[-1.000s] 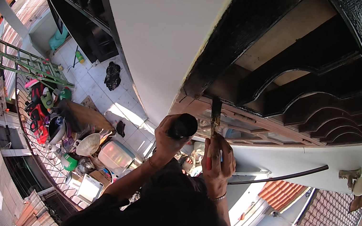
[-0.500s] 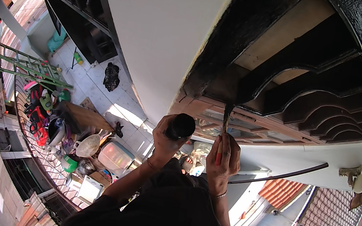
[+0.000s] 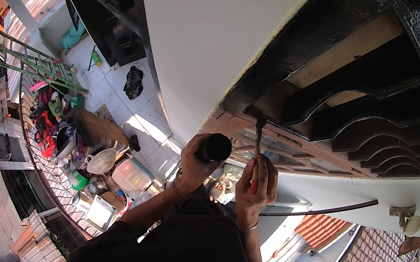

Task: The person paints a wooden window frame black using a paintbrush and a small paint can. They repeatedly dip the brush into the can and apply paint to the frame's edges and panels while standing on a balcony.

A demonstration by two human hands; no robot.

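Observation:
My left hand (image 3: 192, 165) is closed around a small black cup (image 3: 216, 148), whose contents look dark and cannot be made out. Between the fingers of my right hand (image 3: 258, 183) is a slim paintbrush (image 3: 259, 139) with a reddish handle, its dark bristles pointing up. The bristle tip meets the lower edge of a wooden vent frame (image 3: 273, 63), which is coated in glossy black. Wavy slats (image 3: 362, 96) fill this frame; some are shiny black, others duller brown. Below runs a bare brown wooden window frame (image 3: 296, 149) with glass panes.
A white wall (image 3: 194, 27) stands left of the frame. Down on the tiled floor are a green ladder (image 3: 36, 64), a clear plastic box (image 3: 132, 176), a wooden board (image 3: 95, 130) and piled household goods beside a railing. A dark hose or pipe (image 3: 319, 211) juts out at right.
The brush tip has moved a little left along the lower edge of the vent frame. My left hand still holds the cup, nearly unmoved. The whole view has shifted slightly.

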